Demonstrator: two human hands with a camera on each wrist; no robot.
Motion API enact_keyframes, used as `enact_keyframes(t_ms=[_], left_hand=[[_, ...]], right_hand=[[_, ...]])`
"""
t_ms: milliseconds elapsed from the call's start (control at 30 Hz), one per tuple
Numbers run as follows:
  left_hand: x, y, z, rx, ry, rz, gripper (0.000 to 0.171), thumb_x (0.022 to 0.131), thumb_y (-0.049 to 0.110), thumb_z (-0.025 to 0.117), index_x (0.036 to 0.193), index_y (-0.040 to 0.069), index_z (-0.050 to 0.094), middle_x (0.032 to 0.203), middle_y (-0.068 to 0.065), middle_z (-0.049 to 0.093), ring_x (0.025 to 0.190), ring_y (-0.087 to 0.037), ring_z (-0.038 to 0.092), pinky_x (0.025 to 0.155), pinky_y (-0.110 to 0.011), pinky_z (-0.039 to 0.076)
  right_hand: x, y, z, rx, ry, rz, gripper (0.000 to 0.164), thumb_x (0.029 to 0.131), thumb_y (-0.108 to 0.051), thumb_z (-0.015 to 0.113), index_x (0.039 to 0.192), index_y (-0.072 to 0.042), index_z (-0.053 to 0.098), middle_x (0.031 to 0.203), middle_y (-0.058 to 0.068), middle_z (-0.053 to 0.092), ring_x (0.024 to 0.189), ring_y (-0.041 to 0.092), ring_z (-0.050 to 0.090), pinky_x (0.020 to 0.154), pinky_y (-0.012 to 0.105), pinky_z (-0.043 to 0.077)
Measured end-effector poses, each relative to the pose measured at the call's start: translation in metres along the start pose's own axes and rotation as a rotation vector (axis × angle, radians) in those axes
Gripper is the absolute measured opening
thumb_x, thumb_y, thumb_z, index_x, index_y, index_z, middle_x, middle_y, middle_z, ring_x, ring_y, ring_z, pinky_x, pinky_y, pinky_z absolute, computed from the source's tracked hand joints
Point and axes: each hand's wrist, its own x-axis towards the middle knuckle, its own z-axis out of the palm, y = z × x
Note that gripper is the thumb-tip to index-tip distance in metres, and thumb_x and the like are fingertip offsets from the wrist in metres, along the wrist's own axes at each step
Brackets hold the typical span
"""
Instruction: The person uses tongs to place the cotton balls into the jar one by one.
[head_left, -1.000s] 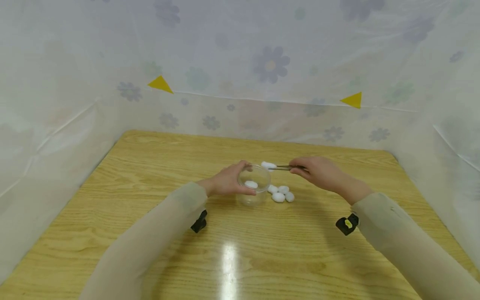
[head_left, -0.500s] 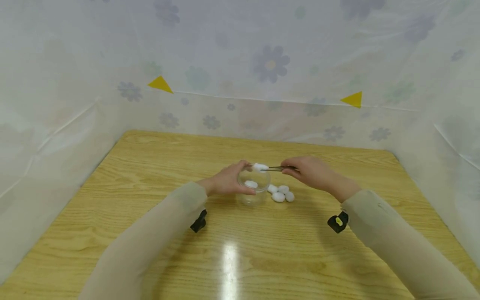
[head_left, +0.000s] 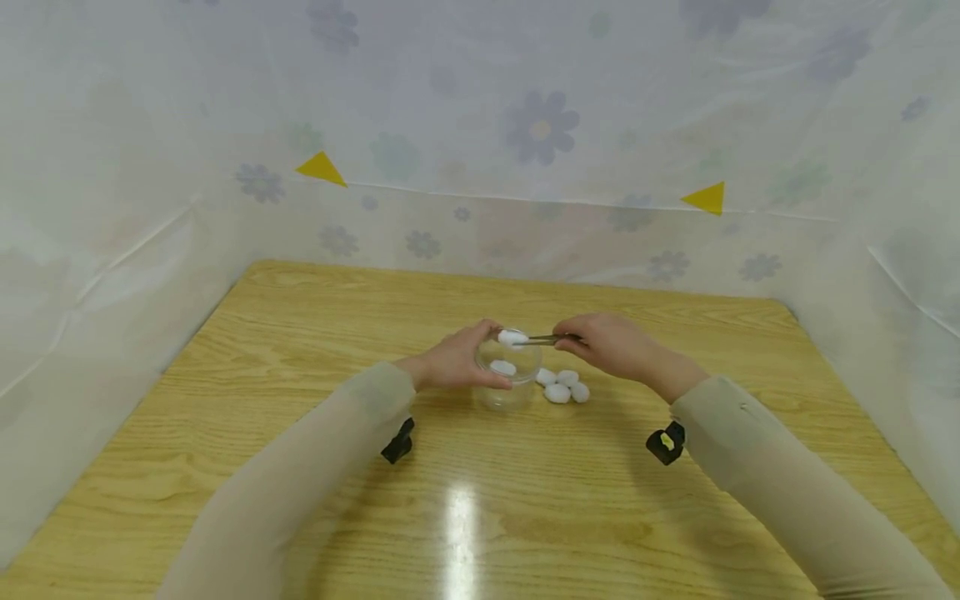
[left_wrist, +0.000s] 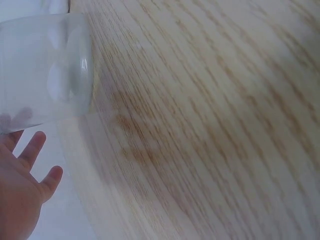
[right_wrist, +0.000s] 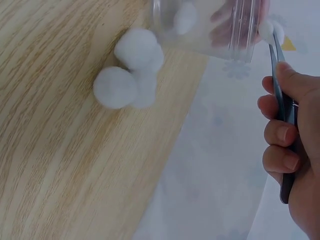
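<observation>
My left hand (head_left: 455, 358) grips a clear plastic jar (head_left: 504, 396) near its rim, thumb on the near side. The jar stands upright on the table, and a white cotton ball (right_wrist: 185, 18) shows inside it. With my right hand (head_left: 607, 343) I hold metal tweezers (right_wrist: 283, 107) between thumb and fingers. Their tips pinch another cotton ball (head_left: 513, 337), which is over the jar's open mouth. Right of the jar lies a small cluster of cotton balls (head_left: 557, 392). In the left wrist view the jar (left_wrist: 45, 75) is at the upper left, with some fingers spread below it.
The wood-grain table (head_left: 337, 500) carries all of this. A pale flower-patterned sheet (head_left: 450, 100) hangs behind it and along both sides, with two yellow triangles (head_left: 322, 168) on the back part. A black wrist device (head_left: 666, 443) sits under the right cuff.
My right hand has moved left, bringing the pinched cotton ball from beyond the jar's right rim to over its mouth. The left hand and jar have stayed in place.
</observation>
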Motion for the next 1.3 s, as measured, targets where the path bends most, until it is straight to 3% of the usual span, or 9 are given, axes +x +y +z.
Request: enact_keyframes(t_ms=[667, 1300], left_hand=[[-0.0019, 0.0028, -0.0006, 0.010, 0.010, 0.006, 0.087, 0.074, 0.048, 0.075, 0.142, 0.017, 0.030, 0.149, -0.007, 0.034, 0.136, -0.027, 0.035, 0.108, -0.047, 0.033], [-0.0030, 0.0033, -0.0004, -0.006, -0.002, 0.007, 0.085, 0.076, 0.047, 0.074, 0.142, 0.018, 0.029, 0.145, 0.000, 0.040, 0.131, -0.027, 0.041, 0.107, -0.046, 0.033]], right_hand=[[0.0009, -0.0014, 0.0015, -0.001, 0.001, -0.038, 0.023, 0.093, -0.022, 0.058, 0.107, -0.005, 0.066, 0.094, 0.005, 0.070, 0.080, 0.017, 0.066, 0.072, 0.037, 0.053], [-0.0011, -0.0012, 0.0025, 0.008, -0.002, -0.017, 0.029, 0.093, -0.025, 0.057, 0.111, -0.004, 0.065, 0.100, 0.008, 0.069, 0.085, 0.020, 0.066, 0.075, 0.040, 0.053]])
